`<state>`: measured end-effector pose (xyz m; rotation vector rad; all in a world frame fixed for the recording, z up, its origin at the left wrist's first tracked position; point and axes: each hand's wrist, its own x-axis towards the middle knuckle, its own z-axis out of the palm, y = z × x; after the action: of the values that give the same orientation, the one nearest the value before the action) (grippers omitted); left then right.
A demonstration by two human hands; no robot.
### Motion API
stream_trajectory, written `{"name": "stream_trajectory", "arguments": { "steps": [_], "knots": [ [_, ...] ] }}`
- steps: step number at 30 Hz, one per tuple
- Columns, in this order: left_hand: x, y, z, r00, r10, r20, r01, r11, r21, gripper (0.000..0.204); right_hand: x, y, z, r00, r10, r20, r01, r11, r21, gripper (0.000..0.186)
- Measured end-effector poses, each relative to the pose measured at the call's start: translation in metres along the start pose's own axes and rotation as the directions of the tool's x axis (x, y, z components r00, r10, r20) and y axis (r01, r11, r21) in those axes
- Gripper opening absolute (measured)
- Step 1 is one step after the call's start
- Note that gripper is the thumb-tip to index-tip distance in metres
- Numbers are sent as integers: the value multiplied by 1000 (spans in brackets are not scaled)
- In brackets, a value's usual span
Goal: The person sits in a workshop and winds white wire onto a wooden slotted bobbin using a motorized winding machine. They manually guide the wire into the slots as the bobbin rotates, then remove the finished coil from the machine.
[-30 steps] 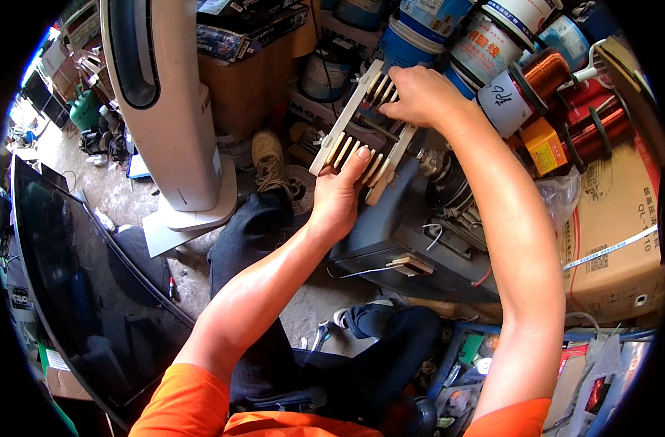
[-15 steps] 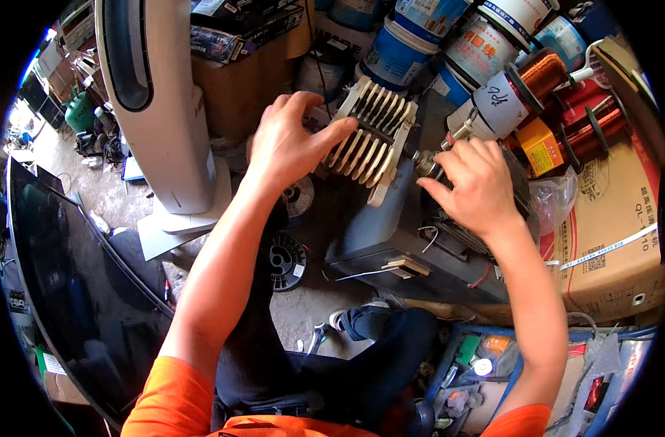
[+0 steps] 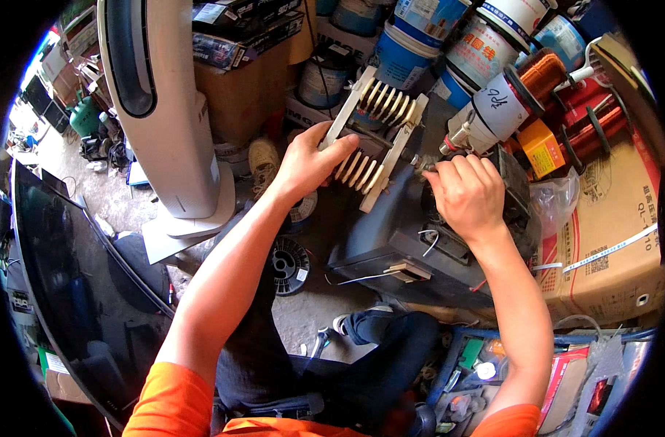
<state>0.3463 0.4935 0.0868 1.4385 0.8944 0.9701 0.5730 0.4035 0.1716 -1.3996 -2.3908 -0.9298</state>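
A winding frame (image 3: 401,149), two pale bars with rows of cream slats between them, sits tilted on a metal spindle (image 3: 417,162). My left hand (image 3: 303,164) grips its left bar, with the thumb along the bar's near side and the fingers partly hidden behind. To the right, my right hand (image 3: 467,193) has its fingers curled round the spindle's end, beside the dark machine (image 3: 507,193); the exact part under the fingertips is hidden. Just above that hand stands a small metal fitting (image 3: 460,136) with a red band.
Blue and white buckets (image 3: 405,54) stand behind the frame, and copper wire spools (image 3: 543,73) lie at the far right. A cardboard box (image 3: 609,247) is at my right. A tall white appliance (image 3: 154,116) rises at the left, near a dark screen (image 3: 70,291).
The winding frame has turned about its spindle, and its two groups of slats now stand apart. My left hand has shifted onto the left bar. My right hand has moved slightly.
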Motion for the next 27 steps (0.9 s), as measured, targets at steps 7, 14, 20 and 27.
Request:
{"name": "stream_trajectory", "arguments": {
  "steps": [7, 14, 20, 27],
  "knots": [
    [1, -5, 5, 999, 39, -33, -40, 999, -25, 58, -7, -3, 5, 998, 44, -39, -44, 999, 9, 23],
    [4, -5, 9, 997, 47, -57, -50, 998, -48, 55, -7, 1, 9, 994, 90, -57, -89, 996, 23, 22],
    [6, -9, 11, 993, 107, -56, -109, 993, -40, 53, -9, -3, 7, 987, 158, -34, -158, 987, 24, 15],
    [37, -18, -19, 992, -51, 118, 117, 734, -669, 51, -27, -42, -27, 939, 318, -133, -284, 932, 227, 26]
  ]
}}
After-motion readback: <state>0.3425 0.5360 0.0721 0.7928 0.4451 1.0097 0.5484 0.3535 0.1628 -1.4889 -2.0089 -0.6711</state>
